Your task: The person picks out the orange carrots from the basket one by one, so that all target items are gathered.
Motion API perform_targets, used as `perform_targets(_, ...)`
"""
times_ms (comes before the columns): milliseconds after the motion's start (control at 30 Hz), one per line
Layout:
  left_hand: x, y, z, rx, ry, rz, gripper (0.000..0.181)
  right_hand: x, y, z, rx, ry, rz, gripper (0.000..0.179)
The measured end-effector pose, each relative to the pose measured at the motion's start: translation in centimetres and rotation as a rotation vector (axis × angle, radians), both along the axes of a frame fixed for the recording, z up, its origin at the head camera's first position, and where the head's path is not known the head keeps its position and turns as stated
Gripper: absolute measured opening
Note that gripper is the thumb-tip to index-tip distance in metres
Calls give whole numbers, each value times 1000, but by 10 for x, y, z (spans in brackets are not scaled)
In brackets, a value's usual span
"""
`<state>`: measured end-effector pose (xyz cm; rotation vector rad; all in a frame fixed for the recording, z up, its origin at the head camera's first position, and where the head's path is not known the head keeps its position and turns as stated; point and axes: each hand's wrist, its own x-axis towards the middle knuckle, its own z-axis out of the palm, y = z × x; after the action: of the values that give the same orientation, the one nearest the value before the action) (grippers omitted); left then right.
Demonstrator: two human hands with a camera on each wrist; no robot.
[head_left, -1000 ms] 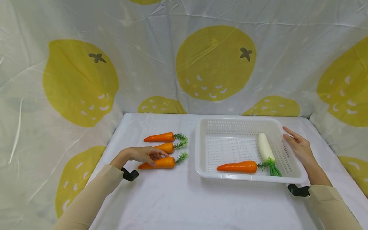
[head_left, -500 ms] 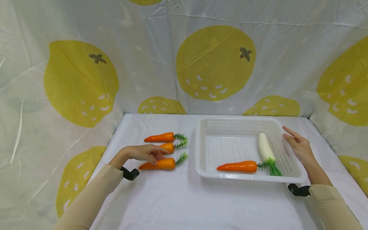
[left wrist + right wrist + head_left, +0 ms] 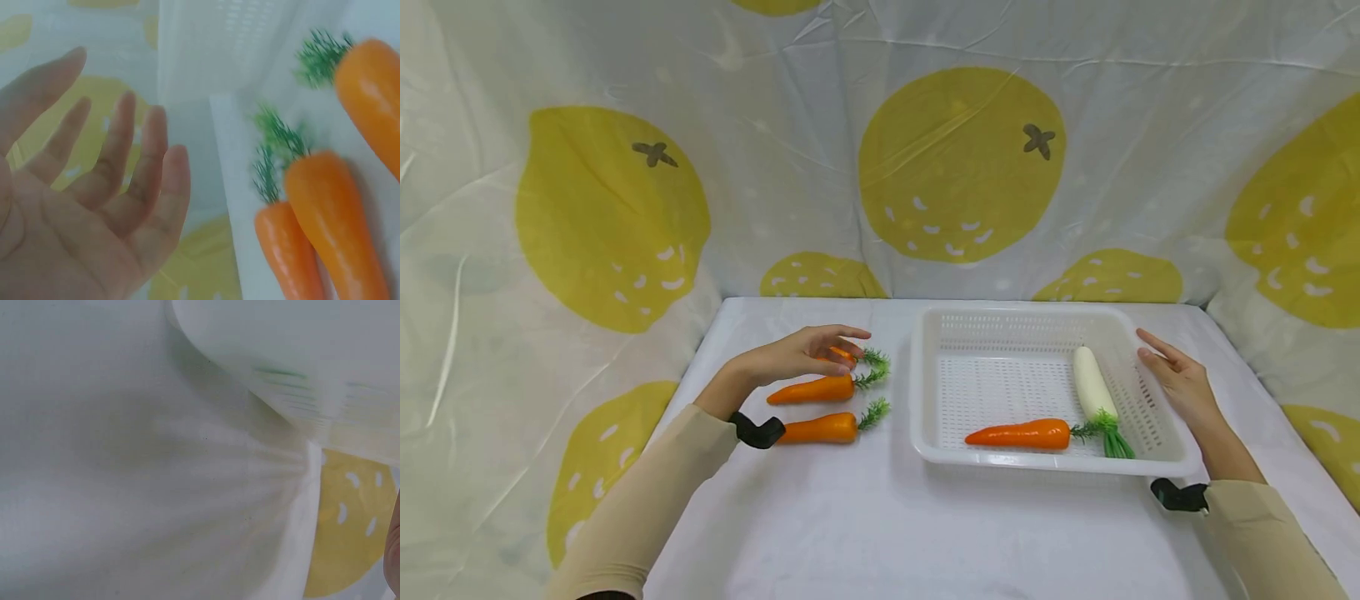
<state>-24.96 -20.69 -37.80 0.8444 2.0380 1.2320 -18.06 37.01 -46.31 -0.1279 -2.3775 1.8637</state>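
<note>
My left hand [image 3: 808,354] is raised over the far carrot [image 3: 844,357], partly covering it in the head view. Its fingers are spread and hold nothing; the left wrist view shows the bare palm [image 3: 69,231]. Nearer lie a middle carrot [image 3: 816,389] and a near carrot [image 3: 823,428], its tip hidden behind the wrist strap. My right hand [image 3: 1183,387] rests against the right rim of a white plastic basket [image 3: 925,392], index finger and thumb extended at the edge. Inside the basket lie a carrot [image 3: 1022,434] and a white radish [image 3: 1093,383], their green tops overlapping.
A white cloth [image 3: 887,533] covers the table. Behind and beside it hangs a pale curtain [image 3: 790,167] printed with large yellow lemons. The basket stands to the right of the three loose carrots.
My left hand has left the near and middle carrots, moving up and away toward the far carrot, its fingers extending. The right hand and the basket look unmoved.
</note>
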Motion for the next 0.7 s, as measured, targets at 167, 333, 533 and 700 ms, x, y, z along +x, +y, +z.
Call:
perform_targets(167,-2,24,9,33,-10,49,57,0,-1,0,2,5,8,51)
perform_targets(333,-6,48,16,55,-41,83,54,-1,-1,0,2,23,12,50)
perform_targets(533,-10,77,20,54,-33,76,54,-1,0,-1,20,32,4,50)
perform_targets(700,-15,103,21,66,-38,64,52,0,1,-1,35,20,-6,51)
